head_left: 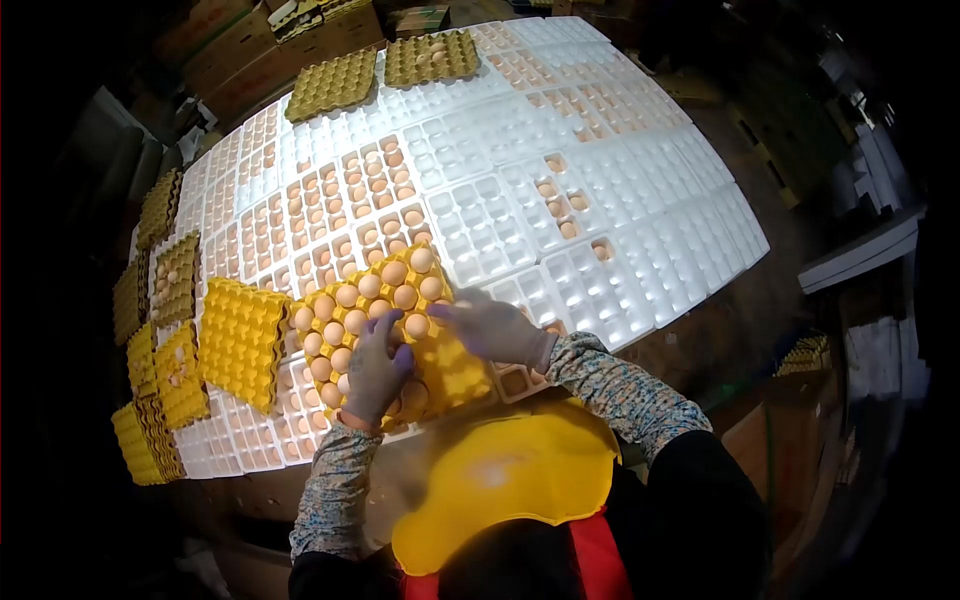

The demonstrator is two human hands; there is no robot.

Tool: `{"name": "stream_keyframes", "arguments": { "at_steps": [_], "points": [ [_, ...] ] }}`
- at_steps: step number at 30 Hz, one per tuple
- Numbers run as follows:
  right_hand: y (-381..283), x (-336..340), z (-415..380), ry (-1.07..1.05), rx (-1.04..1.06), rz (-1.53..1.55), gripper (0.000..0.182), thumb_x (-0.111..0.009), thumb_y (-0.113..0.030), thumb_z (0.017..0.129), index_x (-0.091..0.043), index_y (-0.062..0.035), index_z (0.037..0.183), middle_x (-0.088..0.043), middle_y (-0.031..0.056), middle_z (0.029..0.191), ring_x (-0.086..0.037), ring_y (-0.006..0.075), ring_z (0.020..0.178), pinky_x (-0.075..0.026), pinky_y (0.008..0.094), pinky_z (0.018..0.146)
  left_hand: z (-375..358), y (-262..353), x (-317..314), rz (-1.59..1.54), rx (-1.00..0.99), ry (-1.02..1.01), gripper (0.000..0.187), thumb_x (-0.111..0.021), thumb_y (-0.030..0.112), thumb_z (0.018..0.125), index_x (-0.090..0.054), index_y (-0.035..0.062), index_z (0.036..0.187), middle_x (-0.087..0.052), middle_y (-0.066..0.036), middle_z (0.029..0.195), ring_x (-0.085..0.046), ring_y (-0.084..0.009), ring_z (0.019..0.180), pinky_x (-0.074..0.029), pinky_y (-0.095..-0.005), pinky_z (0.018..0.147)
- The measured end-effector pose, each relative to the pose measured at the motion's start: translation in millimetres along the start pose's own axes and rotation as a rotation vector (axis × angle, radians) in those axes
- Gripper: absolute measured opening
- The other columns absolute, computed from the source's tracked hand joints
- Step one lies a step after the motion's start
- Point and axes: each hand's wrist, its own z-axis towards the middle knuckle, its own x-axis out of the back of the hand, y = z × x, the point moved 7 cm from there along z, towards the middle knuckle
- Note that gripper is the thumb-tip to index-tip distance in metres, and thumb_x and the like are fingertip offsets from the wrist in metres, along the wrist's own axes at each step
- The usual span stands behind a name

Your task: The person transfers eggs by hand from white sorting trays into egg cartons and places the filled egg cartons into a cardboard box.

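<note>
A yellow egg tray (447, 372) lies in front of me, resting on white foam trays. Many brown eggs (347, 295) sit in its left and far parts, while its right near part shows bare yellow cups. My left hand (378, 372), in a thin glove with purple fingertips, reaches over the eggs in the middle of the tray. Its thumb and fingers are apart, and no egg shows between them. From the right comes my right hand (497, 330), gloved too and slightly blurred. Its fingers are bent together at the eggs by the tray's right side; what they hold is hidden.
White foam trays (483, 228) with egg-shaped hollows cover the table, some holding eggs. An upside-down-looking yellow tray (243, 340) lies to the left. More yellow trays (148, 442) line the left edge; brownish trays (333, 84) lie at the far edge. Cardboard boxes (237, 60) stand beyond.
</note>
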Motion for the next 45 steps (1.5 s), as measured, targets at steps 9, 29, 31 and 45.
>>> {"name": "stream_keyframes", "arguments": {
  "at_steps": [9,29,31,45],
  "points": [
    [8,-31,53,-0.231,-0.244,-0.439,0.026,-0.066,-0.012,0.084,-0.065,-0.0096,0.110,-0.046,0.0188,0.133,-0.059,0.0333,0.110,-0.055,0.0446,0.090,43,7,-49,0.601,-0.110,-0.097,0.037,-0.077,0.032,0.074,-0.070,0.0085,0.101,-0.055,-0.022,0.113,-0.063,-0.0410,0.087,-0.054,-0.0479,0.077],
    [224,78,-21,-0.072,-0.249,0.295,0.024,-0.069,-0.021,0.091,-0.071,-0.0116,0.113,-0.068,0.0173,0.109,-0.068,0.0288,0.086,-0.056,0.0372,0.081,114,54,-221,0.225,0.426,-0.191,0.067,-0.084,0.046,0.076,-0.059,0.0059,0.123,-0.054,-0.030,0.120,-0.062,-0.0462,0.103,-0.054,-0.0479,0.089],
    [230,87,5,0.282,-0.321,0.448,0.023,-0.069,-0.011,0.091,-0.070,-0.0075,0.113,-0.067,0.0135,0.100,-0.067,0.0281,0.087,-0.055,0.0374,0.079,116,60,-217,0.176,0.369,-0.232,0.065,-0.083,0.046,0.077,-0.059,0.0055,0.123,-0.054,-0.030,0.119,-0.063,-0.0454,0.102,-0.054,-0.0479,0.089],
    [181,42,-76,-0.191,-0.255,0.043,0.029,-0.069,-0.015,0.088,-0.064,-0.0128,0.117,-0.059,0.0108,0.108,-0.062,0.0307,0.108,-0.055,0.0381,0.086,187,38,-196,-0.070,0.223,-0.222,0.049,-0.068,0.025,0.085,-0.063,0.0139,0.133,-0.062,-0.017,0.123,-0.066,-0.0337,0.107,-0.052,-0.0425,0.094]
  ]
}}
